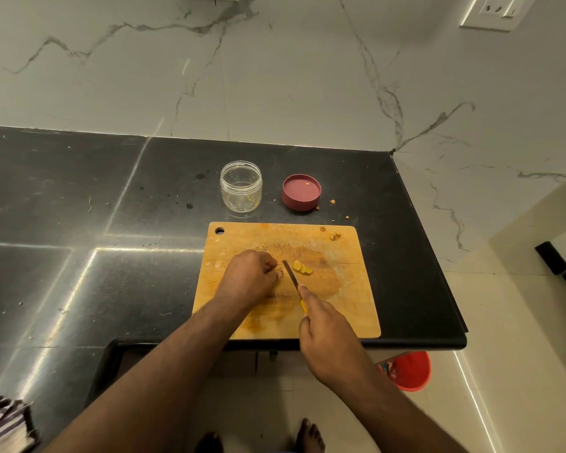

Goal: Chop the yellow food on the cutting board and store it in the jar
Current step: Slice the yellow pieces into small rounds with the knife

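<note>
1. The left hand (249, 276) is curling its fingers (270, 264) shut over an uncut bit of yellow food, mostly hidden, pinning it to the cutting board (347, 308).
2. The right hand (327, 335) is gripping the yellow handle of a knife (291, 273), forefinger lying along the spine, blade tilting down just beside the left knuckles.
3. Cut yellow slices (302, 267) are lying on the board, just right of the blade.
4. Beyond the board, the clear jar (241, 186) is standing open on the black counter (79, 223), a few yellow bits inside.
5. Its maroon lid (301, 192) is sitting beside it, crumbs scattered near.
</note>
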The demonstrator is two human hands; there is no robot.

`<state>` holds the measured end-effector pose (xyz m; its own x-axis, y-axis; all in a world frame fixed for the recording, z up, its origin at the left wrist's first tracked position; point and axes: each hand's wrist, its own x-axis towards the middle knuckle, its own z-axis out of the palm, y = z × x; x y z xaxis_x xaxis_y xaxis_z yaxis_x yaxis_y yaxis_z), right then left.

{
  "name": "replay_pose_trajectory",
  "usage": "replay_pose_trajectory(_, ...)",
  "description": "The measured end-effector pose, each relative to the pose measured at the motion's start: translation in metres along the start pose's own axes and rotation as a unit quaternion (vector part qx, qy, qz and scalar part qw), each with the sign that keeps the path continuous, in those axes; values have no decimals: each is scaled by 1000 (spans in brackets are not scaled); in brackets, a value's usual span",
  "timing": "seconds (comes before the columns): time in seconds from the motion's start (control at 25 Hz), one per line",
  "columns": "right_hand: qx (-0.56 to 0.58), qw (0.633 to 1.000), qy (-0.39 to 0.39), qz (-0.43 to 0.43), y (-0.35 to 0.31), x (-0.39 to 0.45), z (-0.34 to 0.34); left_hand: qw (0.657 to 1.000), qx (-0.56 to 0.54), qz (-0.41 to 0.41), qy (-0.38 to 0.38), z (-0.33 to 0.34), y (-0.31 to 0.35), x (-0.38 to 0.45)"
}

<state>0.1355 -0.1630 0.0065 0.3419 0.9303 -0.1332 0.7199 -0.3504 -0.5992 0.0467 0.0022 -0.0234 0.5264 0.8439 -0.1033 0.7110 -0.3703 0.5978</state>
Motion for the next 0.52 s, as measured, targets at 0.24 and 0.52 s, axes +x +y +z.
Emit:
replay_pose_trajectory(0.24,-46,999,-10,-7,-8,4,4,1000,3,-3,-2,0,1,1)
replay_pose_trajectory(0.52,-81,996,-47,0,-15,15,2,1000,27,9,-9,-1,1,2)
